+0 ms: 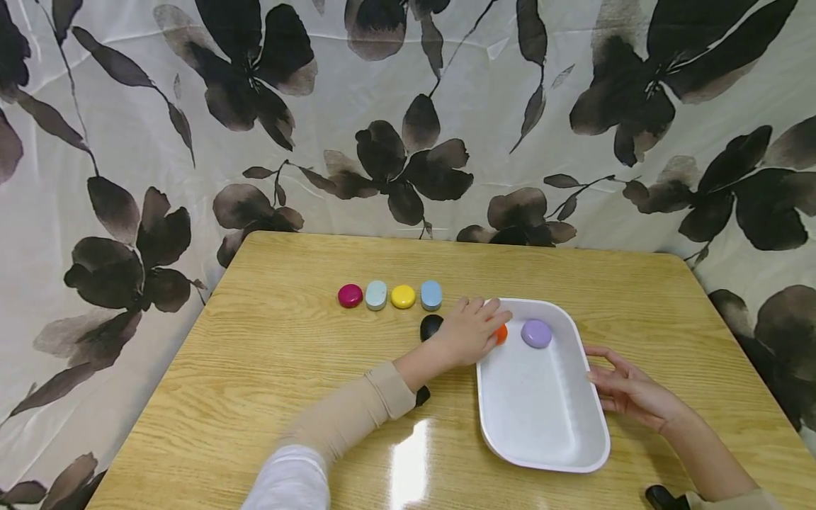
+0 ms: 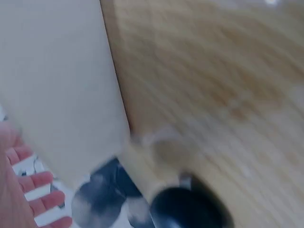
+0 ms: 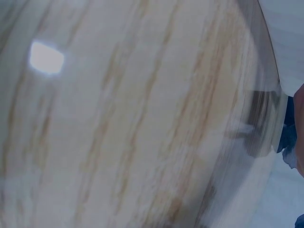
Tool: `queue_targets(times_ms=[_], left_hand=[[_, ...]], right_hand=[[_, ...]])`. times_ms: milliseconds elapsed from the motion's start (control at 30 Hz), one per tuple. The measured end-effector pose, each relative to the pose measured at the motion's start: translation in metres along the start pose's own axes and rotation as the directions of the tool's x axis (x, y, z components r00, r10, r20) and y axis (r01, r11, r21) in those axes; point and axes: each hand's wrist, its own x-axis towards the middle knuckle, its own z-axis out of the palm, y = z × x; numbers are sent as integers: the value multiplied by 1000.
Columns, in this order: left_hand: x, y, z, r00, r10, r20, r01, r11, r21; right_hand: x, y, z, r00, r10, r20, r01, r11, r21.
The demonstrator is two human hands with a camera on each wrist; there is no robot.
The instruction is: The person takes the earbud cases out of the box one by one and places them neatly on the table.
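Observation:
A white tray (image 1: pixel 542 425) rests on the table, with a purple pebble-shaped piece (image 1: pixel 537 333) lying in its far part. My left hand (image 1: pixel 468 331) reaches over the tray's left rim with fingers extended. Under these fingers an orange piece (image 1: pixel 502 333) shows, partly hidden; a firm hold on it is not visible. Beside the tray's right wall is my right hand (image 1: pixel 634 389), its fairly straight fingers at the outer side. In the left wrist view the left hand's fingers (image 2: pixel 40 180) look straight and apart. Only a sliver of the right hand (image 3: pixel 299 128) appears in the right wrist view.
A row of crimson (image 1: pixel 350 295), pale green (image 1: pixel 376 295), yellow (image 1: pixel 403 297) and blue (image 1: pixel 431 295) pieces lies left of the tray. A black piece (image 1: pixel 431 326) sits close to the left wrist. Floral cloth (image 1: pixel 382 163) hangs behind the wooden table (image 1: pixel 287 340).

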Motion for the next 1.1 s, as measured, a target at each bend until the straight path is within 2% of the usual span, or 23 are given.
queue_targets(times_ms=[100,267,433,567,667,867,1100], left_hand=[[7,13,6,1000,-6,-3,6,997,82],[18,30,14,1000,-16,21,13,990,144],[25,40,19,992,-108,72,93,977,190],[29,46,23,977,-186,106,150,948,279],[31,49,24,967,-215,137,162,933,322],[32,52,26,958,-214,193,137,927,350],[31,52,26,962,-144,233,46,924,380]], right_hand=[[0,1,0,1000,-3,6,3,1000,2],[0,2,-1,1000,-1,4,1,1000,-3],[0,3,-1,1000,-5,-4,5,1000,-12],[0,5,-1,1000,-9,-2,9,1000,-13],[0,6,-2,1000,-17,1,17,1000,-13],[0,8,-3,999,-32,17,32,999,-10],[0,9,-3,999,-33,23,33,999,-11]])
